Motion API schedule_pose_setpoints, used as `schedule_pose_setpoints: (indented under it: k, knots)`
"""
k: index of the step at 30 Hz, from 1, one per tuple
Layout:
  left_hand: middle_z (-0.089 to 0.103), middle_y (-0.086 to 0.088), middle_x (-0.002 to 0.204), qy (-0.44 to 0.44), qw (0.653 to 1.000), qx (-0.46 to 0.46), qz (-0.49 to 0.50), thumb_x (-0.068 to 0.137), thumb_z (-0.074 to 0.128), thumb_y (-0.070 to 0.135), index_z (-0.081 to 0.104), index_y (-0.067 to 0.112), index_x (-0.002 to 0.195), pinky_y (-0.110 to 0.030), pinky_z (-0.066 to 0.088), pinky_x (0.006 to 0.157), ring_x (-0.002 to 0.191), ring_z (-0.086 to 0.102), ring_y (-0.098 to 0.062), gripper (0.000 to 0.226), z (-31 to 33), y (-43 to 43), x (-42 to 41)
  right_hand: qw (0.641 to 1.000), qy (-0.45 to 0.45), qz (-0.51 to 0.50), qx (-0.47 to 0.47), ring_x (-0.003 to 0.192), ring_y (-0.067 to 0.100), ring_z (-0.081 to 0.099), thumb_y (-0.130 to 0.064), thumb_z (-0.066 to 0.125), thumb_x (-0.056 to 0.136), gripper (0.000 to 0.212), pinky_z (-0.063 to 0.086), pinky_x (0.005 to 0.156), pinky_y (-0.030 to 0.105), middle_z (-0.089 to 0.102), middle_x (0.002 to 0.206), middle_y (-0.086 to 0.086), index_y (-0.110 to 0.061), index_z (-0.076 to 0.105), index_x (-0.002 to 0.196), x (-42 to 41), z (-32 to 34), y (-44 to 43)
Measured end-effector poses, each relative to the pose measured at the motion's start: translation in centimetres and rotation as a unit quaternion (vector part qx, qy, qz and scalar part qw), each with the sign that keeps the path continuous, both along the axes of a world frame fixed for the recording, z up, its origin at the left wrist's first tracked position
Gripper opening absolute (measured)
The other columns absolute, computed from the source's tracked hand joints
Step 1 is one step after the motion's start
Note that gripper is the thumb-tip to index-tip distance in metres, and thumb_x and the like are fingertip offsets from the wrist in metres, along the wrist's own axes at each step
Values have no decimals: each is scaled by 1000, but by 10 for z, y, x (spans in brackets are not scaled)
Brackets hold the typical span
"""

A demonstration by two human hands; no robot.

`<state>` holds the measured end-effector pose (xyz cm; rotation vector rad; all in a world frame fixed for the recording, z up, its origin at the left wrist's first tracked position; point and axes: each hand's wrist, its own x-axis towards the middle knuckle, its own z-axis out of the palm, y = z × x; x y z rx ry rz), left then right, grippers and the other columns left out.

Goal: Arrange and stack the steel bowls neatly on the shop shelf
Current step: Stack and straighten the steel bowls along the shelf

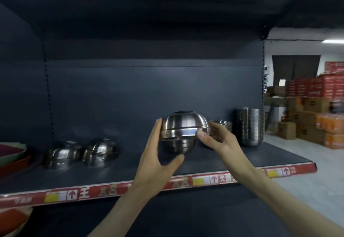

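Bowls (183,134) between hands (158,154) (219,141); strip (111,190) perhaps "王"

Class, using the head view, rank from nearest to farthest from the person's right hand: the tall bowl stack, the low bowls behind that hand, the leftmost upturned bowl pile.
1. Low bowls, just behind the right hand gripping the centre bowl.
2. Tall bowl stack, further right.
3. Leftmost upturned bowl pile, far left.
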<state>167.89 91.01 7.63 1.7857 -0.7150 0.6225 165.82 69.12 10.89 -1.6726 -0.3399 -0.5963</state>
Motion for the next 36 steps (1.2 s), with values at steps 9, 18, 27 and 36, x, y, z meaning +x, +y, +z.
schedule_pose_setpoints:
  k: [9, 18, 27, 36]
  knots:
    - [-16, 39, 170, -105, 979, 161, 65, 95, 75, -2, -24, 67, 154, 6, 16, 110, 149, 0, 27, 135, 10, 7, -3, 978, 158, 104, 89, 97, 26, 72, -62, 67, 90, 40, 42, 95, 40, 80, 88, 1, -28, 83, 76, -19, 40, -10]
    - [15, 55, 158, -39, 992, 115, 23, 76, 97, 15, 4, 77, 152, 6, 14, 110, 147, 13, 29, 135, 19, 12, 5, 970, 216, 76, 82, 76, 18, 69, -68, 47, 101, 66, 43, 81, 39, 76, 71, -3, -27, 79, 60, -15, 39, -26]
    - [71, 21, 137, 67, 989, -57, -117, 61, 95, 8, 58, 38, 141, -15, 49, 106, 134, 62, -1, 93, 41, 1, 23, 978, 160, 109, 81, 104, 18, 75, -68, 55, 96, 55, 47, 110, 47, 81, 110, 3, -22, 79, 114, 4, 42, -24]
    - [77, -10, 129, 179, 952, -165, -184, 86, 77, 28, 74, 6, 129, -29, 57, 105, 126, 71, -24, 48, 49, -9, 48, 972, 153, 172, 43, 112, 15, 69, -43, 84, 77, 44, 45, 100, 38, 76, 116, -4, -27, 67, 114, 26, 36, -34]
